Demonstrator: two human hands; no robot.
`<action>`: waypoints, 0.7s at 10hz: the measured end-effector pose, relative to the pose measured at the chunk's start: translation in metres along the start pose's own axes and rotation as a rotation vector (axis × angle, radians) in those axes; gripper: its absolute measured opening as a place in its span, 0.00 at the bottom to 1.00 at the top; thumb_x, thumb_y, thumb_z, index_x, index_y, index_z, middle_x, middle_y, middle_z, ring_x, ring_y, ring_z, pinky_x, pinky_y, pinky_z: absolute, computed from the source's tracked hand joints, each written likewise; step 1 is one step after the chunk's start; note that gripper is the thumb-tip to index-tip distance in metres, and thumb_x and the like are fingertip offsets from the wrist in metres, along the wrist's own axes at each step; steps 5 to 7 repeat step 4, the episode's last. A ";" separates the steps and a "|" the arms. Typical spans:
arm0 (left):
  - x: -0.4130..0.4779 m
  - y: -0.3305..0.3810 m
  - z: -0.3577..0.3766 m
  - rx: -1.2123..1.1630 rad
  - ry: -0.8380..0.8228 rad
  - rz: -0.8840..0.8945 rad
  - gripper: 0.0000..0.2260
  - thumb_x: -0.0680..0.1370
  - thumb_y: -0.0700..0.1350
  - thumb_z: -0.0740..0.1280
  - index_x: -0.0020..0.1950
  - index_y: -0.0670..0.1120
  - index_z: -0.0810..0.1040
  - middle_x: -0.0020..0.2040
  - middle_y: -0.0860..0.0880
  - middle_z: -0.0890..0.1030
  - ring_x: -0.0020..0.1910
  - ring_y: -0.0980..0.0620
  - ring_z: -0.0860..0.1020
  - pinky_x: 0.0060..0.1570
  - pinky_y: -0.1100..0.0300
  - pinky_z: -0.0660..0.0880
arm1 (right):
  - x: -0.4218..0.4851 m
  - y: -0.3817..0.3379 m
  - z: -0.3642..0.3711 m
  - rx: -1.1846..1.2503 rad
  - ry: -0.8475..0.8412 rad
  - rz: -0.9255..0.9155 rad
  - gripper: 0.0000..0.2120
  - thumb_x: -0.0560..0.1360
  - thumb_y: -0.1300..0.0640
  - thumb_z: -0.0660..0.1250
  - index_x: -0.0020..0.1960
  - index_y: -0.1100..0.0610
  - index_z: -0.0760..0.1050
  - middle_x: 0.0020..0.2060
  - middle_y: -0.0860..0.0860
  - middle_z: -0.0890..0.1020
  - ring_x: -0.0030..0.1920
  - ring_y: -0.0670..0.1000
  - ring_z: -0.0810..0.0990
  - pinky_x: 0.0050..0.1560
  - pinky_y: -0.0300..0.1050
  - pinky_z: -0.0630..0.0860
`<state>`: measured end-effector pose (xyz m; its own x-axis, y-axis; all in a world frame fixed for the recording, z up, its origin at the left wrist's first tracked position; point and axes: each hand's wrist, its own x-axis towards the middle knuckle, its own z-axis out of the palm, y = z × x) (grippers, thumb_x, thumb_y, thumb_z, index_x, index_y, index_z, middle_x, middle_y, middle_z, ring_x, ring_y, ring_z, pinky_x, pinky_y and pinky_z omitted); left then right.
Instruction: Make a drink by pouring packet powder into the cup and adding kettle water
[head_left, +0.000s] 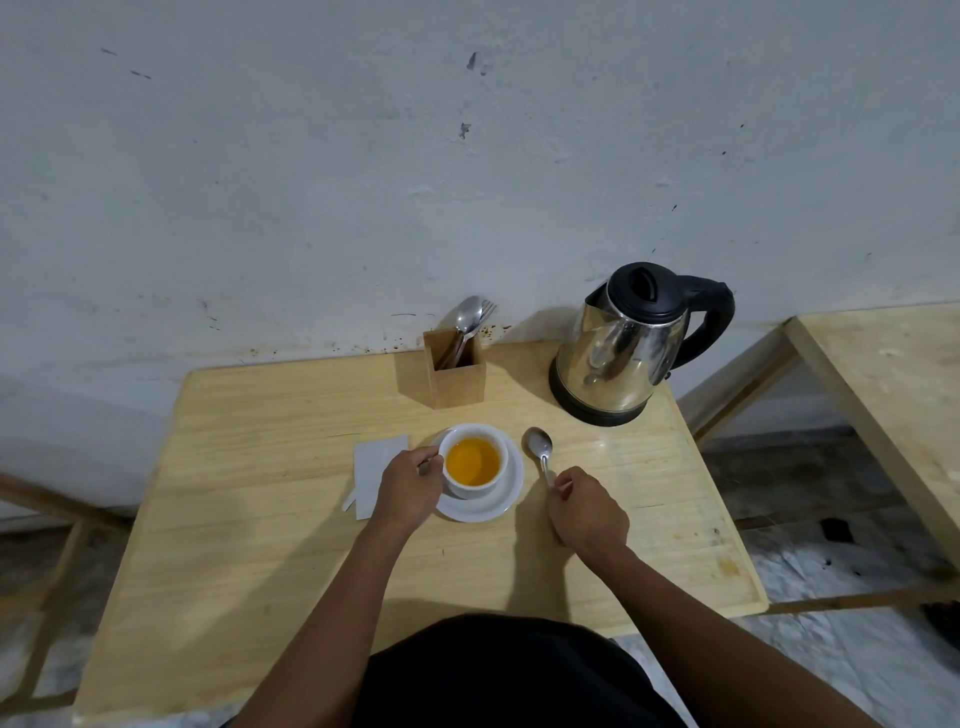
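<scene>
A white cup (475, 486) holding orange liquid stands on a white saucer (506, 501) in the middle of the wooden table (260, 467). My left hand (408, 486) grips the cup's left side, at its handle. My right hand (587, 512) holds the handle of a metal spoon (538, 448), whose bowl rests on the table just right of the saucer. A white packet (371, 465) lies flat left of the cup, partly under my left hand. The steel kettle (621, 351) with a black lid and handle stands at the table's back right.
A wooden holder (457, 376) with a spoon and fork stands against the wall behind the cup. A second wooden table (893, 395) is to the right, across a gap. My dark-clothed body is at the near edge.
</scene>
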<state>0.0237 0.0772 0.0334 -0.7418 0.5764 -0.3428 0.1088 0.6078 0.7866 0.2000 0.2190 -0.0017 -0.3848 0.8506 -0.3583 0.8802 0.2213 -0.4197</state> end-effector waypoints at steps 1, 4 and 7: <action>0.003 0.000 -0.003 0.029 -0.008 0.002 0.14 0.80 0.46 0.60 0.63 0.45 0.78 0.57 0.45 0.79 0.56 0.49 0.76 0.50 0.62 0.68 | 0.004 -0.006 -0.007 0.015 0.014 -0.093 0.07 0.78 0.47 0.58 0.50 0.46 0.74 0.46 0.44 0.80 0.44 0.48 0.78 0.44 0.44 0.74; 0.022 0.051 -0.044 0.102 0.044 0.106 0.15 0.78 0.49 0.63 0.62 0.46 0.77 0.61 0.44 0.76 0.59 0.48 0.75 0.53 0.61 0.66 | 0.030 -0.072 -0.056 0.135 0.011 -0.388 0.13 0.79 0.49 0.63 0.61 0.52 0.77 0.57 0.49 0.80 0.53 0.49 0.79 0.51 0.45 0.74; 0.022 0.051 -0.044 0.102 0.044 0.106 0.15 0.78 0.49 0.63 0.62 0.46 0.77 0.61 0.44 0.76 0.59 0.48 0.75 0.53 0.61 0.66 | 0.030 -0.072 -0.056 0.135 0.011 -0.388 0.13 0.79 0.49 0.63 0.61 0.52 0.77 0.57 0.49 0.80 0.53 0.49 0.79 0.51 0.45 0.74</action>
